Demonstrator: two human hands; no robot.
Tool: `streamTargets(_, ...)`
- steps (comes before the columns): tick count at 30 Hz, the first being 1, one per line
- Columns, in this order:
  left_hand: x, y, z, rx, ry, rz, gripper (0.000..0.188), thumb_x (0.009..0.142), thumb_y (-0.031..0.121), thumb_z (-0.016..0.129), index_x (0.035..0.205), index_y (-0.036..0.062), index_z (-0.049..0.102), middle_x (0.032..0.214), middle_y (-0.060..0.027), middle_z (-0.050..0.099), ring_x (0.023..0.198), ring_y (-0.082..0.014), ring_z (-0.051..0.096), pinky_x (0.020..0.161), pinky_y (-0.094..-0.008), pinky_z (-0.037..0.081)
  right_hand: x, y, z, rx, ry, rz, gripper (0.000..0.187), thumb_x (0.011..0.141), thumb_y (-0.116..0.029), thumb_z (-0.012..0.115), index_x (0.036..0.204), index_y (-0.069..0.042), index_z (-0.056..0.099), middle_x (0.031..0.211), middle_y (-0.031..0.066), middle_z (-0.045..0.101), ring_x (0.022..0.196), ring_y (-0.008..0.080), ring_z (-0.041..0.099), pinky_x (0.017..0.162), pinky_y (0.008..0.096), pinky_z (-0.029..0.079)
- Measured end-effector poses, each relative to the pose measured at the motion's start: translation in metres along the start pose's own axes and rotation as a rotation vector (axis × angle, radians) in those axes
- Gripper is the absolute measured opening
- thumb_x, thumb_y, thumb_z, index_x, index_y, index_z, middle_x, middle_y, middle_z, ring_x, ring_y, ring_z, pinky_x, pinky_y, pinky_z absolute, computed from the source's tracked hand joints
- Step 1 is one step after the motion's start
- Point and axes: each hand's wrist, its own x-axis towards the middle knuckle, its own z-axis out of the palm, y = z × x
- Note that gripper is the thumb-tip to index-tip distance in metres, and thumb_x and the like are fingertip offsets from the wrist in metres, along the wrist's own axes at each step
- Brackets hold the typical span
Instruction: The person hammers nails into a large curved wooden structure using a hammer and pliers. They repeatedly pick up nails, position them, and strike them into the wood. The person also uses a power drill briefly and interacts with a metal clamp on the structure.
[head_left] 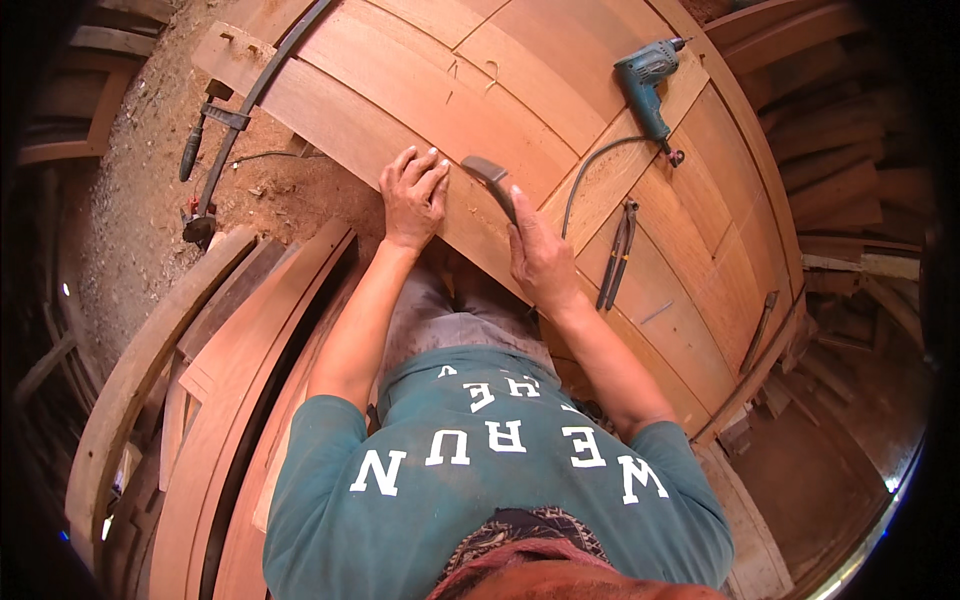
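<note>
**Hands working a tool along the panel edge**

Left hand (413, 195) is lying flat on the wooden panel (520, 90), fingers together and spread lightly, pressing near the panel's lower edge. Right hand (540, 255) is gripping a dark curved metal tool (492, 178), fingers clamped around its handle; the blade end is sitting just beside the left fingertips, on the same edge board. The panel is resting across the desk, tilted in view by the lens.

Doing it well, as I judge: keeping the left palm pinning the board close to the blade but out of its path, and holding the tool at a low, steady angle so it is not digging in.

Counts: one blue power drill (645, 80) lying on the panel's far side, its cable (590, 170) trailing toward the hands; one pair of pliers (617, 255) just right of the right hand; one long clamp (215, 150) lying over the sawdust floor at left; stacked curved planks (230, 400) at lower left, number unclear.
</note>
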Motion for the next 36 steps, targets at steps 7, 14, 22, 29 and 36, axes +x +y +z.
streamTargets(7,0.009,0.008,-0.009,0.030,-0.025,0.015,0.020,0.095,0.020,0.075,0.114,0.0139,0.078,0.122,-0.0045,0.073,0.130,-0.0319,0.058,0.110,-0.0478,0.041,-0.006,0.001,0.002,-0.058,-0.169,0.123,0.059,0.103,-0.014,0.063,0.160,-0.014,0.045,0.103,0.0235,0.069,0.089,0.0448,0.070,0.074,0.0539,0.057)
streamTargets(14,0.116,-0.002,0.026,0.039,-0.125,-0.304,0.021,0.092,0.022,0.077,0.107,0.0079,0.073,0.114,-0.0146,0.068,0.117,-0.0349,0.061,0.101,-0.0487,0.048,0.006,0.014,-0.016,0.123,-0.083,0.212,0.054,0.105,-0.015,0.061,0.157,-0.011,0.048,0.120,0.0283,0.070,0.099,0.0485,0.071,0.085,0.0563,0.057)
streamTargets(22,0.133,-0.027,0.056,0.156,-0.151,-0.235,0.015,0.098,0.014,0.068,0.108,0.0040,0.069,0.112,-0.0197,0.066,0.113,-0.0378,0.062,0.096,-0.0496,0.052,0.014,0.019,-0.033,0.206,0.069,0.234,0.050,0.105,-0.008,0.058,0.155,-0.007,0.051,0.132,0.0303,0.068,0.121,0.0452,0.068,0.099,0.0462,0.056)
streamTargets(29,0.141,-0.116,-0.021,-0.198,0.333,-0.507,0.014,0.104,0.007,0.062,0.114,0.0020,0.069,0.106,-0.0164,0.067,0.094,-0.0322,0.068,0.083,-0.0445,0.057,0.042,0.016,-0.027,0.271,0.038,0.256,0.049,0.107,-0.008,0.057,0.155,-0.003,0.050,0.136,0.0304,0.067,0.127,0.0403,0.068,0.102,0.0423,0.054)
streamTargets(36,0.162,-0.208,-0.057,-0.173,0.468,-0.473,0.014,0.100,0.006,0.068,0.114,0.0025,0.070,0.101,-0.0130,0.075,0.094,-0.0272,0.073,0.084,-0.0397,0.060,0.092,-0.021,-0.021,0.340,-0.089,0.304,0.049,0.107,-0.008,0.056,0.155,-0.002,0.050,0.137,0.0288,0.067,0.129,0.0365,0.067,0.107,0.0392,0.051)
